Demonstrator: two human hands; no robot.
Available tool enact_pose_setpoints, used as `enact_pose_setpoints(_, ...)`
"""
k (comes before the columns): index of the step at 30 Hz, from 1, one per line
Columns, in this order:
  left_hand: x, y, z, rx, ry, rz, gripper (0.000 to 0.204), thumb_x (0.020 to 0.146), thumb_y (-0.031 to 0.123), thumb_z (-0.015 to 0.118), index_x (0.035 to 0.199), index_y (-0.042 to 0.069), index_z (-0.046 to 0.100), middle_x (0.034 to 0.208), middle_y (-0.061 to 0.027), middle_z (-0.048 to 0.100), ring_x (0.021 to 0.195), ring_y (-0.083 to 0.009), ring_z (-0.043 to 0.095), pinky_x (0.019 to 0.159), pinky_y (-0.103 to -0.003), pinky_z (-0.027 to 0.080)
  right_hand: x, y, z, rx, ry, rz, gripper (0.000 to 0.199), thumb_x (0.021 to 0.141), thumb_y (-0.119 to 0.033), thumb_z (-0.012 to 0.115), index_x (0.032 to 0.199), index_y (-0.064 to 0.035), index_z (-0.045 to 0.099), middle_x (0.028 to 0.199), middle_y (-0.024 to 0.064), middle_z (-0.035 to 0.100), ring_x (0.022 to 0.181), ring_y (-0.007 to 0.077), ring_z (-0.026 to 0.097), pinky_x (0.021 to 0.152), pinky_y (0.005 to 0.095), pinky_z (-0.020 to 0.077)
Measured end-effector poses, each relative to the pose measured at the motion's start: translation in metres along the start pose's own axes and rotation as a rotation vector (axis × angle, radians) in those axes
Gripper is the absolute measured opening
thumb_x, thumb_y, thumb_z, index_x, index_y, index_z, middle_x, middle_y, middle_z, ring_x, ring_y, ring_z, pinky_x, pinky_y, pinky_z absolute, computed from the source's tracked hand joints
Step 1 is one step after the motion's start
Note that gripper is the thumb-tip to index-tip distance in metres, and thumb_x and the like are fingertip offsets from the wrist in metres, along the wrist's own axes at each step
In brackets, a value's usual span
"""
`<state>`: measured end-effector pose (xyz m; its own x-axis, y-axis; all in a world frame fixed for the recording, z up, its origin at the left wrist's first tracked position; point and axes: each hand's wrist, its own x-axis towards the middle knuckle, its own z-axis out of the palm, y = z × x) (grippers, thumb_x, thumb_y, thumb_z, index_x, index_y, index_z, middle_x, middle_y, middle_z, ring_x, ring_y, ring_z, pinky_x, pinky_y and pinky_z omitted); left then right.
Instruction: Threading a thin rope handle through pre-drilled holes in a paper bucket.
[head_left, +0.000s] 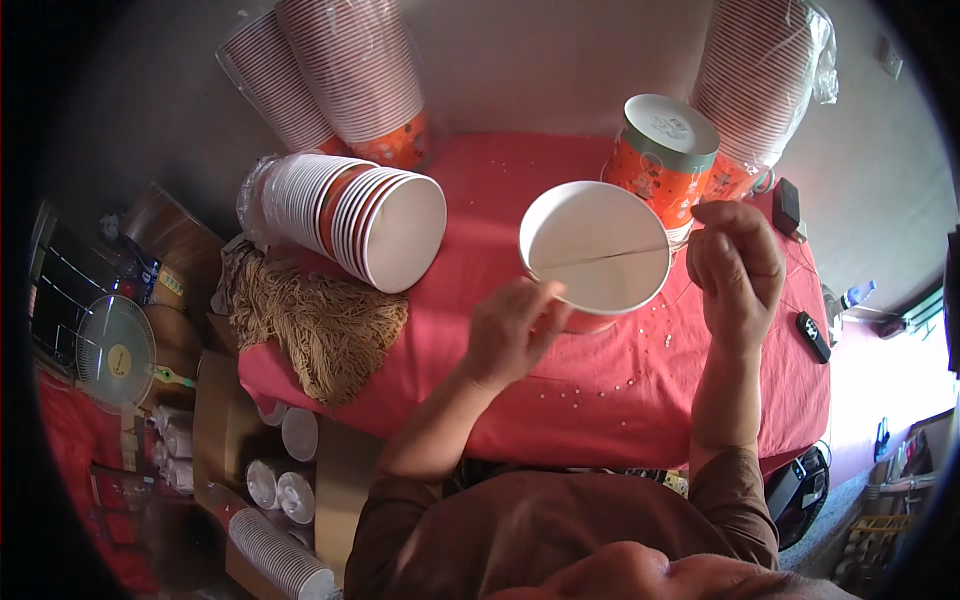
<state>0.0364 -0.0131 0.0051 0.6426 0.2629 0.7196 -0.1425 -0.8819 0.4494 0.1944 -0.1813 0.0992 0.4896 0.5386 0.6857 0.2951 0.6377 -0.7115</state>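
A white-lined paper bucket (592, 222) stands on the red cloth in front of me, its mouth facing up. A thin brown cord (610, 258) stretches across that mouth. My left hand (512, 332) is closed at the near left rim, thumb and fingers pinched where the cord ends. At the right, my right hand (738, 265) is raised just past the rim, its fingers curled and pinching the cord's other end. Whether the cord passes through holes in the wall cannot be made out.
A bundle of brown cords (318, 320) hangs over the table's left edge, beside a lying stack of buckets (340, 215). Behind the bucket stands an upside-down orange bucket (655, 178). Tall wrapped bucket stacks (355, 70) line the wall. A black remote (813, 337) lies at right.
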Motion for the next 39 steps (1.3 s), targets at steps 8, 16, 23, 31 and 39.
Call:
enact_pose_setpoints(8,0.012,-0.044,-0.037,0.028,0.340,-0.191,0.013,0.095,0.004,0.058,0.105,0.001,0.065,0.099,-0.0126,0.067,0.084,-0.0231,0.064,0.070,-0.032,0.051,0.004,0.002,0.008,0.366,-0.062,0.209,0.025,0.101,-0.008,0.049,0.122,0.0042,0.055,0.069,-0.0027,0.045,0.057,0.0047,0.037,0.051,0.0204,0.0270)
enact_pose_setpoints(16,0.007,0.008,-0.023,0.118,0.100,0.285,0.024,0.079,0.016,0.077,0.100,0.009,0.069,0.090,-0.0037,0.067,0.088,-0.0248,0.061,0.084,-0.042,0.047,0.000,0.009,0.013,0.344,-0.172,0.247,0.019,0.103,-0.008,0.048,0.110,0.0019,0.063,0.077,0.0017,0.054,0.061,0.0064,0.042,0.054,0.0202,0.0320)
enact_pose_setpoints(23,0.010,-0.002,-0.026,0.151,-0.098,0.286,0.013,0.079,0.011,0.070,0.092,0.012,0.068,0.089,-0.0006,0.062,0.095,-0.0217,0.058,0.102,-0.048,0.041,-0.001,0.012,0.013,0.431,-0.154,0.192,0.024,0.101,-0.007,0.050,0.120,0.0054,0.060,0.095,0.0096,0.065,0.080,0.0172,0.064,0.073,0.0299,0.0512)
enact_pose_setpoints(31,0.007,-0.001,-0.032,0.052,0.247,0.105,0.017,0.073,-0.006,0.062,0.088,0.002,0.064,0.088,-0.0092,0.067,0.077,-0.0262,0.063,0.075,-0.036,0.052,-0.005,0.024,0.024,0.539,-0.296,0.204,0.033,0.099,-0.001,0.046,0.131,0.0052,0.050,0.125,0.0155,0.061,0.117,0.0281,0.063,0.104,0.0422,0.0483)
enact_pose_setpoints(39,-0.010,0.027,-0.022,-1.079,-0.197,-0.401,0.034,0.092,0.009,0.069,0.121,-0.003,0.057,0.088,-0.0023,0.065,0.078,-0.0080,0.061,0.068,-0.023,0.049,-0.016,0.019,0.052,-0.284,-0.568,-0.081,0.034,0.088,0.000,0.061,0.122,0.0029,0.061,0.125,0.0196,0.063,0.121,0.0346,0.060,0.108,0.0495,0.0413)
